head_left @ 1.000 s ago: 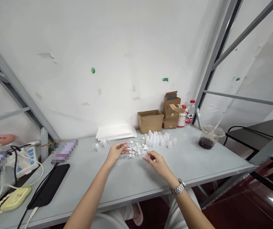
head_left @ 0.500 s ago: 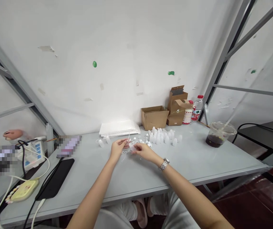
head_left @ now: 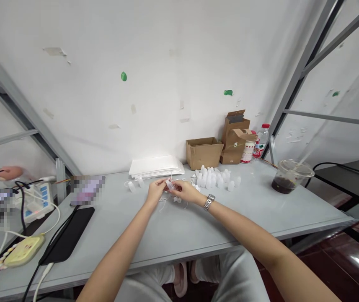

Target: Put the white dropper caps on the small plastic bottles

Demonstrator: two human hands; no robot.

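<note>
My right hand [head_left: 188,191] is closed in a pinch on a small frosted plastic shell [head_left: 169,184], which points toward my left hand. My left hand [head_left: 156,191] has its fingers pressed together at the shell's other end. A thin white strand stands up by its fingertips, but what they grip is too small to make out. Under and beside both hands lie loose white cords [head_left: 163,200] with small white parts. To the right, a cluster of similar frosted shells [head_left: 209,180] stands on the grey table [head_left: 229,218]. A couple more shells [head_left: 131,186] stand left of my hands.
Behind my hands lies a stack of white sheets [head_left: 154,167]. An open cardboard box [head_left: 204,155], a brown paper bag [head_left: 233,147] and a bottle [head_left: 262,141] stand at the back right. A drink cup [head_left: 287,178] is farther right; a black power bank-like slab [head_left: 69,237] lies left.
My right hand has brought the frosted shell left and up, against my left fingertips. The hands are now closer together. The view has shifted slightly.
</note>
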